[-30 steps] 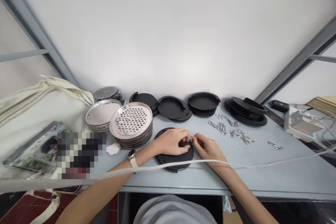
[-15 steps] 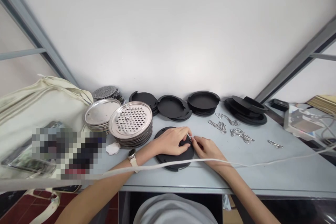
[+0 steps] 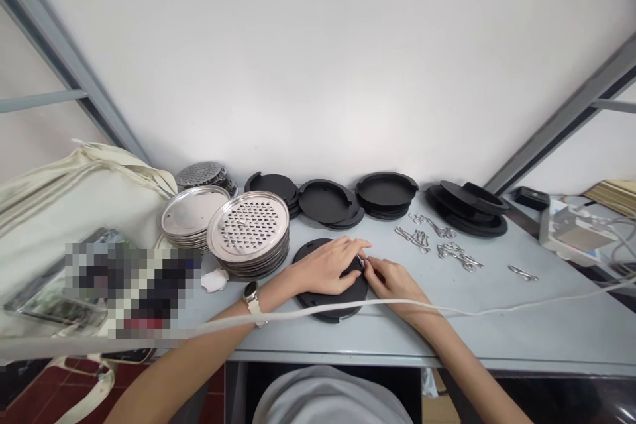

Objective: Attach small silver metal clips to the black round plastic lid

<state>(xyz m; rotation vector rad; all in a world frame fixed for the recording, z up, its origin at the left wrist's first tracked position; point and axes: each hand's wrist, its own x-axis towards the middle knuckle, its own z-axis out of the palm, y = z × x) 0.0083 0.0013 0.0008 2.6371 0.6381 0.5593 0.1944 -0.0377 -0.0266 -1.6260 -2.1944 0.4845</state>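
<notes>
The black disc (image 3: 348,297) is kept flat on the table (image 3: 497,338), under the left hand (image 3: 325,268) and just beside the right hand (image 3: 397,285). The left hand is partly open: its palm is laid across the disc, the index finger is stretched towards the right fingertips and the thumb is bent in, seemingly so that the disc is steadied from above. The right hand is drawn in, thumb and index finger brought together at the disc's edge; whether something small is pinched there cannot be told. Its wrist is lowered near the tabletop, probably for finer finger control.

Beyond the right hand, metal clips (image 3: 458,256) are spread in loose groups, apparently to be within easy reach. To the left of the left hand, perforated metal discs (image 3: 248,228) and plain metal discs (image 3: 191,212) are stacked separately, perhaps sorted by kind. Black round parts (image 3: 387,190) are piled beyond both hands, leaving working room. A white cable (image 3: 474,312) is seen across both forearms.
</notes>
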